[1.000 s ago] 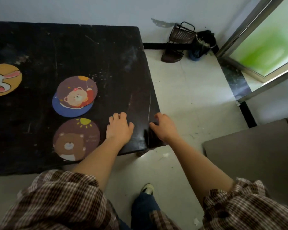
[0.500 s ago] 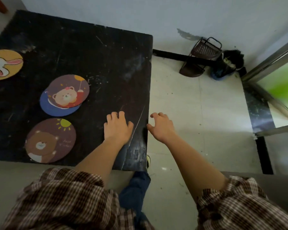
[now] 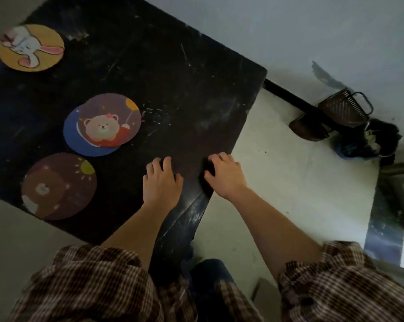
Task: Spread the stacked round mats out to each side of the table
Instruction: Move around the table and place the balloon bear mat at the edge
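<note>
Several round mats lie on the black table [image 3: 173,94]. A yellow rabbit mat [image 3: 31,47] sits at the far left. In the middle, a purple mat with a bear and balloon [image 3: 112,119] overlaps a blue mat [image 3: 80,140] beneath it. A brown bear mat with a sun [image 3: 59,185] lies near the front edge. My left hand [image 3: 161,182] rests flat on the table, right of the mats and touching none. My right hand [image 3: 226,175] rests on the table's right edge, fingers bent, holding nothing.
Pale tiled floor [image 3: 289,170] spreads to the right of the table. A brown dustpan [image 3: 342,110] and a dark bundle [image 3: 368,140] lie against the white wall. A metal door frame [image 3: 396,168] stands at the far right. My jeans leg [image 3: 208,275] is below the table corner.
The view has tilted, so the table now looks rotated. My right hand has come from beside the table onto its edge. My left hand and the mats have stayed put.
</note>
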